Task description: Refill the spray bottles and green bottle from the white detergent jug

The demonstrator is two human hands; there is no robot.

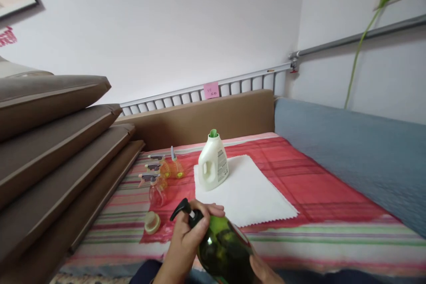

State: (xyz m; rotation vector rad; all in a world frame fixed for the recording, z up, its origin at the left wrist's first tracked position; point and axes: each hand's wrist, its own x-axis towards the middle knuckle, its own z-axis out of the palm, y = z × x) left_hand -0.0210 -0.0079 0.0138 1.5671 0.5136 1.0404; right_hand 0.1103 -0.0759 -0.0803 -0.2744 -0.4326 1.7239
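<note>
Over the near edge of the striped fabric (319, 248), we hold a glossy dark-green pump bottle (229, 253) tilted, our left hand (191, 230) wrapped around its neck beside the black pump head (181, 207), our right hand (264, 271) grasping its lower body. Beyond, a white plastic jug (212, 164) stands on a white zigzag-edged cloth (256, 191).

Dk grn pump btl (228, 248), tilted
</note>
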